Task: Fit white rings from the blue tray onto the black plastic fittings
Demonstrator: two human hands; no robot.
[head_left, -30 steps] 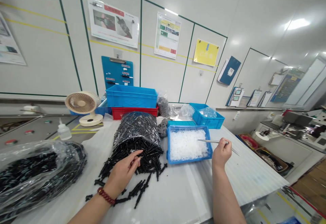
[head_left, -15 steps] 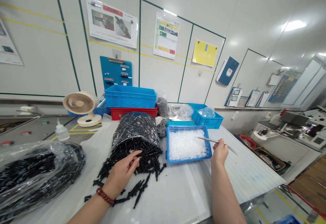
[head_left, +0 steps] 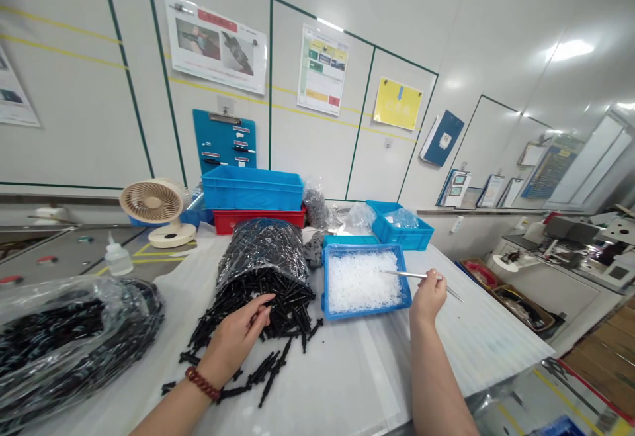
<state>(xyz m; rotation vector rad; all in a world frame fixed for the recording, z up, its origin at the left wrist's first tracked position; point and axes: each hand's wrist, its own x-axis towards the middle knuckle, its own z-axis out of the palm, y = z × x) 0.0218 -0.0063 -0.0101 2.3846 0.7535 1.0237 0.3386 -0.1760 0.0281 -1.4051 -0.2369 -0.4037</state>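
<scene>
My left hand (head_left: 243, 330), with a dark red bead bracelet (head_left: 202, 384) on its wrist, is over the front of a heap of slim black plastic parts (head_left: 292, 307). Its index finger stretches forward and the thumb lies close under it; whatever is between them is hidden. In my right hand (head_left: 429, 297) is a slim, pointed metal rod (head_left: 407, 274), held in a pinch. The rod's left end reaches over a blue tray (head_left: 407, 294) filled with small white translucent pieces (head_left: 364, 280), some of them ring-shaped.
The black parts spill from a clear plastic bag (head_left: 262, 241). Another bag of black parts (head_left: 74, 350) lies at left, near a squeeze bottle (head_left: 118, 257) and a fan (head_left: 156, 208). Blue bins (head_left: 253, 188), (head_left: 404, 232) and a red bin (head_left: 233, 221) stand behind. Loose black parts (head_left: 272, 370) lie in front.
The whole view has shifted very slightly. Both hands and the metal rod keep almost the same place.
</scene>
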